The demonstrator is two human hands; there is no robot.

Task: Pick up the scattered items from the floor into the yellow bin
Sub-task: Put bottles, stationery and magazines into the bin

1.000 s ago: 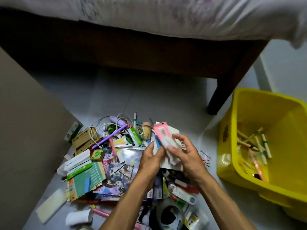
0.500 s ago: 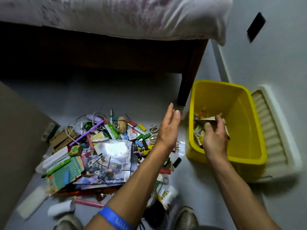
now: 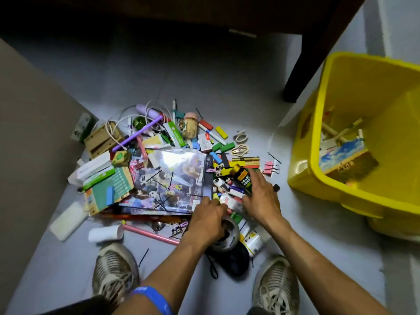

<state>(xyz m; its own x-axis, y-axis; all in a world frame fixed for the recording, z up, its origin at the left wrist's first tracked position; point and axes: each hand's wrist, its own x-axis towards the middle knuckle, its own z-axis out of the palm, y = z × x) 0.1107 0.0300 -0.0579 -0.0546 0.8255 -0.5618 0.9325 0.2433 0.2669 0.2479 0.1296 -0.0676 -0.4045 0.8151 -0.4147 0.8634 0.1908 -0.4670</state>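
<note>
The scattered pile covers the grey floor: a glossy magazine (image 3: pixel 168 180), coloured blocks, pens, cables, a green booklet (image 3: pixel 109 192) and pink binder clips (image 3: pixel 270 167). My left hand (image 3: pixel 208 220) curls over the top edge of a tape roll (image 3: pixel 229 237) at the pile's near side. My right hand (image 3: pixel 261 196) lies on small items with straight fingers, and a dark bottle with a green label (image 3: pixel 243 178) sits between its thumb and index finger. The yellow bin (image 3: pixel 304 178) stands to the right and holds sticks and a picture card.
A dark bed leg (image 3: pixel 302 64) stands behind the bin's left corner, with the shadowed bed frame above. A brown panel (image 3: pixel 34 133) borders the pile on the left. My two shoes (image 3: pixel 116 269) (image 3: pixel 276 283) frame a black item near the tape roll.
My right hand left the bin and came back down to the pile beside the dark bottle. My left hand dropped from mid-air onto the tape roll. The view tilted downward.
</note>
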